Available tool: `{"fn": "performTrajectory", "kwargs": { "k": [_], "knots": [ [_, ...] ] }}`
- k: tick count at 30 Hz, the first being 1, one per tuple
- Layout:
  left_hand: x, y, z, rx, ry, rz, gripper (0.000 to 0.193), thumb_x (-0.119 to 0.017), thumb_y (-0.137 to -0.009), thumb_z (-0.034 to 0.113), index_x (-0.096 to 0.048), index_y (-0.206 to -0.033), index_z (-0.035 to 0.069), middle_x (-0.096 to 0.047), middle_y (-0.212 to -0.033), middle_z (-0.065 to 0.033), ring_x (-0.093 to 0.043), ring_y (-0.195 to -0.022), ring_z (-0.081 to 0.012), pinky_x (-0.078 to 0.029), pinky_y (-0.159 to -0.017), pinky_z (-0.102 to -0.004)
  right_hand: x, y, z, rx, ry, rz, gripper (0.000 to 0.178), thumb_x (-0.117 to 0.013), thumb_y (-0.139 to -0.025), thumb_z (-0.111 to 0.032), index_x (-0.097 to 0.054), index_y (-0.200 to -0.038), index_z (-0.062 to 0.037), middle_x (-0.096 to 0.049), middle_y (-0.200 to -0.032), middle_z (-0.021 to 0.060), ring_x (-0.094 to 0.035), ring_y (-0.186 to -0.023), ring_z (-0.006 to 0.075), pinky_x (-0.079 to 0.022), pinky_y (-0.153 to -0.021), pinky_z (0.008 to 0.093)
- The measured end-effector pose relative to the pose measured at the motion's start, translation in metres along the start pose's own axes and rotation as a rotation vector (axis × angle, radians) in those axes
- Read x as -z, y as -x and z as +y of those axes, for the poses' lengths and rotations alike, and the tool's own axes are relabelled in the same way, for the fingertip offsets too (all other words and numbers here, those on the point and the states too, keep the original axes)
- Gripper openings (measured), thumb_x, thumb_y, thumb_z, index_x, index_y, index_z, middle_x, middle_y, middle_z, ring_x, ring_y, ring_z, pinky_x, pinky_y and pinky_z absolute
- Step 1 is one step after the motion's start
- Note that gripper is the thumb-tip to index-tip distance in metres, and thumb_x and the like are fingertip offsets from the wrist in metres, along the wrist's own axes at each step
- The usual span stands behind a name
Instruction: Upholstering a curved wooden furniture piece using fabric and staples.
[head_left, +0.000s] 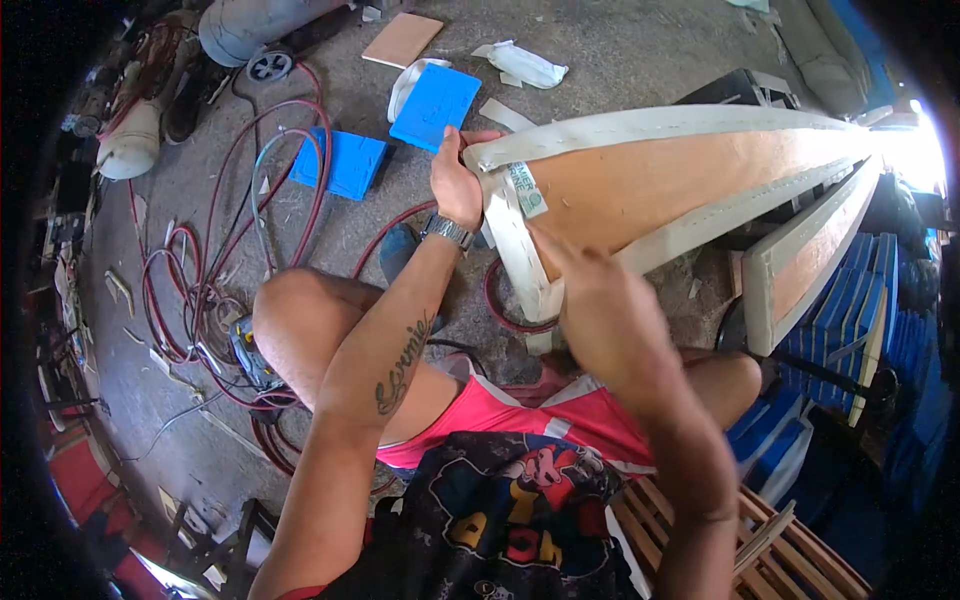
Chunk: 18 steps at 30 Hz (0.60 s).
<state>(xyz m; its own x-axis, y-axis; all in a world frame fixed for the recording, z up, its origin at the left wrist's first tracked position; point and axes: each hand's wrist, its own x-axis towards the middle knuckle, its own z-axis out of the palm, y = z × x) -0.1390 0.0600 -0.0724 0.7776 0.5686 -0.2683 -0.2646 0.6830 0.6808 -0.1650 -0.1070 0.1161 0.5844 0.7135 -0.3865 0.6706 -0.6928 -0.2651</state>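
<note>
A long plywood panel (pixel 640 185) stretches from the middle toward the right, its bare wooden face toward me. White covering (pixel 700 122) is folded over its borders and fastened with what look like rows of staples. My left hand (pixel 458 185) is closed around the panel's near left end, thumb on top, the other fingers partly hidden behind it. Over the panel's lower near corner, my right hand (pixel 615 310) is blurred by motion. One finger seems to point at the wood by the white border; the others cannot be made out. A printed label (pixel 528 190) sits near the left end.
Two blue pads (pixel 435 105) and a wooden piece (pixel 402 40) lie on the floor ahead. Tangled red hoses (pixel 205 290) spread at left beside a blue tool (pixel 243 345). Another white-edged panel (pixel 808 260) and stacked blue pieces (pixel 850 310) stand at right. A slatted wooden piece (pixel 790 560) is at lower right.
</note>
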Motion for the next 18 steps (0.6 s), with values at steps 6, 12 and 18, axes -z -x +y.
{"fn": "performTrajectory", "kwargs": {
  "k": [6,12,18],
  "knots": [
    [-0.021,0.012,0.004,-0.023,0.031,-0.035,0.057,-0.022,-0.101,0.037,-0.061,-0.095,-0.004,-0.065,-0.097,-0.0171,-0.061,-0.090,-0.0234,-0.046,-0.088,-0.0333,-0.059,-0.006,0.005,-0.112,-0.161,0.294,0.059,-0.047,-0.080,-0.001,-0.040,-0.136,-0.0164,-0.056,-0.103,0.0229,-0.062,-0.076,0.0415,-0.051,-0.067,0.0483],
    [-0.006,0.010,0.004,0.019,-0.027,-0.004,0.056,-0.020,-0.101,0.035,-0.060,-0.104,-0.004,-0.065,-0.102,-0.0164,-0.060,-0.091,-0.0231,-0.045,-0.087,-0.0330,0.021,-0.034,-0.010,-0.036,0.038,0.170,0.024,-0.051,-0.083,-0.013,-0.062,-0.101,-0.0025,-0.064,-0.075,0.0167,-0.065,-0.071,0.0353,-0.051,-0.061,0.0474],
    [0.002,0.013,0.016,-0.321,-0.373,-0.287,0.036,-0.039,-0.095,0.021,-0.058,-0.111,-0.006,-0.063,-0.108,-0.0125,-0.059,-0.098,-0.0199,-0.046,-0.089,-0.0331,-0.031,-0.015,0.015,0.051,-0.154,0.317,0.041,-0.048,-0.081,-0.007,-0.051,-0.122,-0.0063,-0.061,-0.090,0.0220,-0.062,-0.078,0.0410,-0.050,-0.068,0.0485]
  ]
}}
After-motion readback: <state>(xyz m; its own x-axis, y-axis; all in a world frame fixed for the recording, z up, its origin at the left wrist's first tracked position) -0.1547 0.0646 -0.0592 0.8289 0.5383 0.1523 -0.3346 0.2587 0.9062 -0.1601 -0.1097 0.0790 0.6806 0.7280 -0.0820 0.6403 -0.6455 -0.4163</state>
